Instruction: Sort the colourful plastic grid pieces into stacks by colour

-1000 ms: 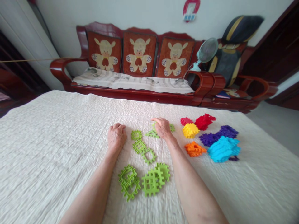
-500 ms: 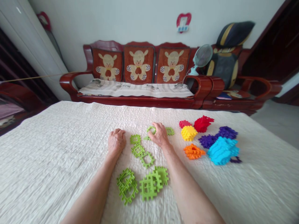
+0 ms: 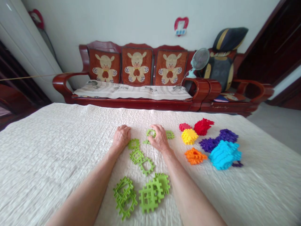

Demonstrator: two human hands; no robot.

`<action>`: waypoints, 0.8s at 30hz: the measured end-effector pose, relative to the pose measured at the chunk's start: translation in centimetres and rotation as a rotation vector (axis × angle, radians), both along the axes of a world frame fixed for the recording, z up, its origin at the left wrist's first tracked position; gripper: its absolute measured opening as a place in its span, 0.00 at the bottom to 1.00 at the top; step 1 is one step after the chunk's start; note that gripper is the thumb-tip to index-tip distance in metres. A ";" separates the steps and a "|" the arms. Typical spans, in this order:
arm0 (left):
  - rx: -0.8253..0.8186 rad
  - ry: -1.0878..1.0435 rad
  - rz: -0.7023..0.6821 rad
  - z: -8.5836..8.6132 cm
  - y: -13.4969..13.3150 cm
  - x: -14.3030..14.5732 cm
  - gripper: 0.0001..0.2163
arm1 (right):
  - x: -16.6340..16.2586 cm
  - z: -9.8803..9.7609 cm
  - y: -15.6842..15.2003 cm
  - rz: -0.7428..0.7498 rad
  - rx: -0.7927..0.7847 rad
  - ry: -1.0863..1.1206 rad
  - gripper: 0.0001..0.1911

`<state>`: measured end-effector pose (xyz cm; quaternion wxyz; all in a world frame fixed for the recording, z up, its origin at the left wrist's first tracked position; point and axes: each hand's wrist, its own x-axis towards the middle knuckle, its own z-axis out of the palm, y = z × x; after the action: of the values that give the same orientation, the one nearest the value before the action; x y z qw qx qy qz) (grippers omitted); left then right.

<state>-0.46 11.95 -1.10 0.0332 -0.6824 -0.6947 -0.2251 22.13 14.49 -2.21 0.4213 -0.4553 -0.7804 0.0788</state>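
Observation:
My right hand [image 3: 160, 138] has its thumb and fingers closed at the edge of a green interlocking plastic tile [image 3: 150, 133] with a round opening. Part of another green tile shows by the thumb, and a further green tile [image 3: 169, 134] lies just right of the hand. My left hand [image 3: 122, 136] rests on the cover with its fingers curled in, nothing visible in them. Beside it begins a slanting row of green tiles: a square frame [image 3: 134, 144], a window-like tile [image 3: 136, 156] and one with a large opening [image 3: 147, 159].
Nearer me lie two overlapping groups of green tiles [image 3: 125, 196] [image 3: 148, 197]. To the right sit stacks of red [image 3: 203, 126], yellow [image 3: 189, 136], orange [image 3: 194, 156], purple [image 3: 228, 135] and light-blue tiles [image 3: 224, 154]. A wooden sofa [image 3: 131, 103] stands beyond the white-covered table [image 3: 58, 150].
My left hand has moved right and slightly away from me, up to the square green frame. My right hand stays at the round-holed tile. The camera view has shifted a little.

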 end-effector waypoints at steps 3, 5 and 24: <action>-0.004 -0.056 0.075 -0.2 0.6 -0.8 0.17 | 0.3 0.2 -0.2 -0.177 0.037 -0.005 0.22; -0.010 -0.092 0.129 -0.1 1.1 -1.1 0.18 | 0.4 0.4 -0.4 -0.282 0.027 -0.052 0.18; -0.065 -0.066 0.085 0.9 -0.9 -1.1 0.17 | -1.9 1.6 -1.2 -0.383 -0.219 -0.330 0.26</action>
<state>-1.55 11.02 -0.24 -0.0025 -0.6453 -0.7306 -0.2230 20.26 13.32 -0.57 0.2440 -0.6441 -0.7249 0.0064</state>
